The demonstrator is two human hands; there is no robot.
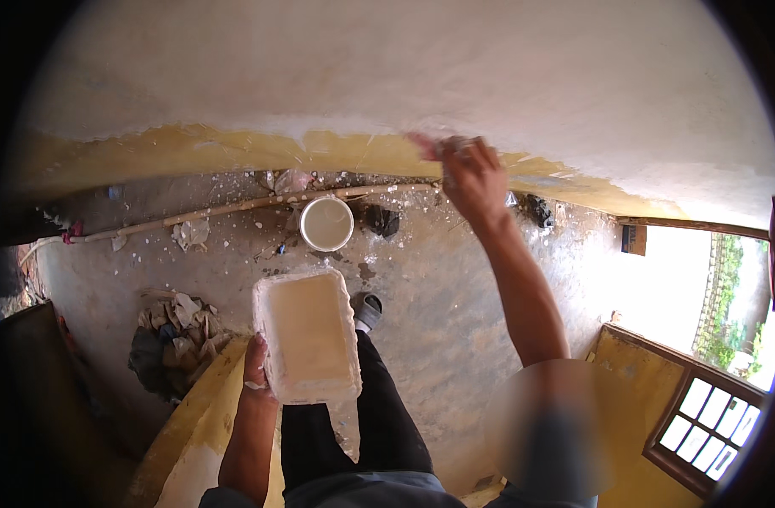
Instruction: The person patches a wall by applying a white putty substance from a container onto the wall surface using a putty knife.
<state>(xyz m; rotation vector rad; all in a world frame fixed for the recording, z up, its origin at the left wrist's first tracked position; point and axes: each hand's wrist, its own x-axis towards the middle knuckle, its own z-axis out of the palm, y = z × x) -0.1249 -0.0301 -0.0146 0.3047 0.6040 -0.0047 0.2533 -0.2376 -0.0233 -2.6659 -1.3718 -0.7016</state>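
Observation:
My left hand (256,366) grips the left edge of a shallow rectangular tray (352,347), its rim crusted with whitish paste. A smooth cream-coloured layer covers the tray's inside. Up at the wall (387,76), my right hand (475,182) is closed around a reddish tool (421,146), smeared by motion, whose exact kind I cannot make out. The tool is at the border where a whitish coat meets a yellow band (226,152) of old paint. White smears show on the fingers of my right hand.
A white bucket (306,240) stands on the spattered floor beside a long pole (226,206) lying along the wall base. Black bags (382,221) sit near it. Crumpled scraps (184,332) are heaped at left. A paned window (711,427) and bright opening are at right.

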